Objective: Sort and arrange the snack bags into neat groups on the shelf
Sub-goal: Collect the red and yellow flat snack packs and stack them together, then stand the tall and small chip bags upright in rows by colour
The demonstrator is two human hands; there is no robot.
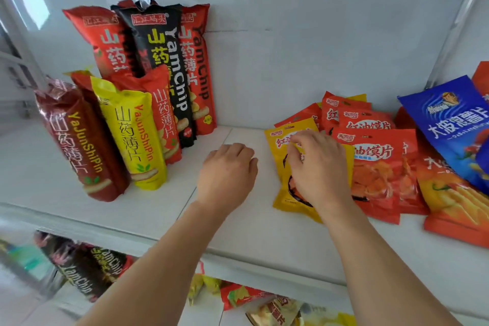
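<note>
On the white shelf (164, 209), tall yam chip bags stand upright at the left: a black one (161, 61), red ones (105, 42), a yellow one (135, 135) and a dark red one (79, 145). Flat packets lie in a heap at the right: a yellow packet (283, 159) and several red packets (375, 167). My right hand (317, 167) lies on the yellow packet with curled fingers at its top part. My left hand (227, 174) hovers over the bare shelf between the groups, fingers loosely curled, holding nothing.
A blue chip bag (449, 124) and an orange bag (455, 204) lie at the far right by the shelf's side wall. The lower shelf holds more snack bags (87, 267). The white back wall stands close behind.
</note>
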